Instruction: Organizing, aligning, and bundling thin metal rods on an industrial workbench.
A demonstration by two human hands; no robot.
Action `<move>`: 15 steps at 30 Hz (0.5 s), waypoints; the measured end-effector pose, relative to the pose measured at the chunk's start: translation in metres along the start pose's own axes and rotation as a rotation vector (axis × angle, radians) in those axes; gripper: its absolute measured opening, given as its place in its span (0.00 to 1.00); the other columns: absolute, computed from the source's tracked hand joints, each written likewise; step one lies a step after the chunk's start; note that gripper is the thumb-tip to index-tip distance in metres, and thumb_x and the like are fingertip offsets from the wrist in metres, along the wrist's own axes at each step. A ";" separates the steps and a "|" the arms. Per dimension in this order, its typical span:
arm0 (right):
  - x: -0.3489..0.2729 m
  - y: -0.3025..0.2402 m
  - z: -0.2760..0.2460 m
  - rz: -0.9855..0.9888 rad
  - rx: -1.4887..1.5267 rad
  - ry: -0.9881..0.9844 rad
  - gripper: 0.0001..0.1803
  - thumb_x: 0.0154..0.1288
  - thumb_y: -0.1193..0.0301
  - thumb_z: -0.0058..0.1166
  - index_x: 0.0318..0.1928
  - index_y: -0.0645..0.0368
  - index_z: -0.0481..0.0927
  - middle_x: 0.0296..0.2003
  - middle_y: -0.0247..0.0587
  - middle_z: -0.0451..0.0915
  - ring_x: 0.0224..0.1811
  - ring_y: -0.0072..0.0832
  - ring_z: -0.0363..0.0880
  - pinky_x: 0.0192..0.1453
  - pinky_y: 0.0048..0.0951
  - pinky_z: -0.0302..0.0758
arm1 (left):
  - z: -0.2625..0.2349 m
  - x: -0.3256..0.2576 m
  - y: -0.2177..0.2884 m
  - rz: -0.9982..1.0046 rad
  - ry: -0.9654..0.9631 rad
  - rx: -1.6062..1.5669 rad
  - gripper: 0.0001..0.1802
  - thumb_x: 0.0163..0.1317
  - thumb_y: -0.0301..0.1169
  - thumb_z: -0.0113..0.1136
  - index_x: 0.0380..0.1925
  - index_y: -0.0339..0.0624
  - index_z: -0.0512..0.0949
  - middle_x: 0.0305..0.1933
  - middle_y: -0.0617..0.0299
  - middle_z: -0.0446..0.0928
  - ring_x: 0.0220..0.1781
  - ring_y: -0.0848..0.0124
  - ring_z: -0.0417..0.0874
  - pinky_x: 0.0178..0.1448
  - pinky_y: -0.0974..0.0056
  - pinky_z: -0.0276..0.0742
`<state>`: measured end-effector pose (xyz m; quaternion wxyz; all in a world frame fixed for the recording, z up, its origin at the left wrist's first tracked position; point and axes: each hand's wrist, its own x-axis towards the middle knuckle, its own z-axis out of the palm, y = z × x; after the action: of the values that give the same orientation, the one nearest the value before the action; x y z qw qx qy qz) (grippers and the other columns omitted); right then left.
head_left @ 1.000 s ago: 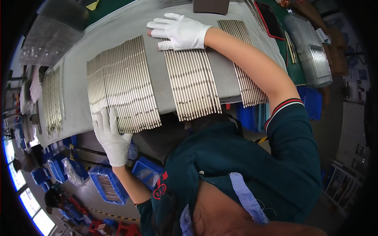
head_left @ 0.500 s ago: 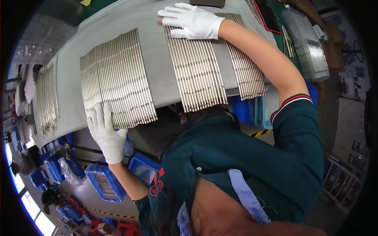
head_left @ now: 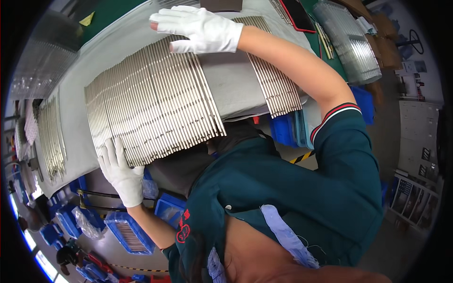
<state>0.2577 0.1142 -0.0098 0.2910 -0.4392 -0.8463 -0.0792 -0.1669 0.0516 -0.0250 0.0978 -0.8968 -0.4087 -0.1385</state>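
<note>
A wide row of thin, shiny metal rods [head_left: 151, 99] lies side by side on the grey cloth of the table. The rods have dark marks along their length and near their close ends. My left hand [head_left: 120, 172], in a white glove, rests with its fingers stretched over the near left corner of this row. Across the row's far right end lies my right hand [head_left: 200, 32], also gloved, its fingers spread and a bare fingertip and thumb tip showing. Beneath my right forearm is a narrower group of rods [head_left: 273, 82], separated from the wide row by bare cloth.
More rods [head_left: 51, 137] lie at the far left of the table. A red-edged phone [head_left: 298, 16] and clear plastic trays [head_left: 349, 40] are at the back right. A dark box [head_left: 221, 4] stands at the back. Blue bins [head_left: 130, 231] sit below on the floor.
The middle group of rods has slid left up against the left group, forming one wide row. My right hand has moved left with it; my left hand stays at the near left corner.
</note>
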 end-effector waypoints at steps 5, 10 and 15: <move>-0.090 0.010 -0.066 0.113 -0.143 -0.332 0.40 0.76 0.39 0.42 0.77 0.51 0.64 0.78 0.42 0.61 0.81 0.44 0.56 0.83 0.46 0.56 | 0.005 -0.004 -0.009 -0.007 -0.026 0.041 0.44 0.52 0.46 0.66 0.71 0.44 0.69 0.73 0.46 0.70 0.75 0.44 0.67 0.79 0.40 0.58; -0.126 0.005 -0.082 0.130 -0.261 -0.442 0.36 0.73 0.47 0.49 0.74 0.52 0.68 0.79 0.42 0.58 0.81 0.43 0.55 0.82 0.46 0.57 | 0.007 -0.007 -0.014 0.003 -0.024 0.047 0.44 0.55 0.48 0.66 0.72 0.45 0.69 0.75 0.47 0.68 0.75 0.44 0.68 0.78 0.40 0.60; -0.099 -0.010 -0.063 0.089 -0.229 -0.428 0.35 0.74 0.48 0.48 0.72 0.55 0.70 0.77 0.45 0.62 0.80 0.44 0.58 0.83 0.45 0.55 | 0.002 -0.006 -0.013 -0.004 -0.027 0.047 0.44 0.57 0.50 0.66 0.73 0.45 0.68 0.76 0.47 0.68 0.74 0.43 0.68 0.78 0.40 0.60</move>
<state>0.3202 0.0147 -0.0124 0.0566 -0.5130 -0.8539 -0.0666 -0.1808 0.0561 -0.0280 0.1128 -0.8952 -0.4151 -0.1168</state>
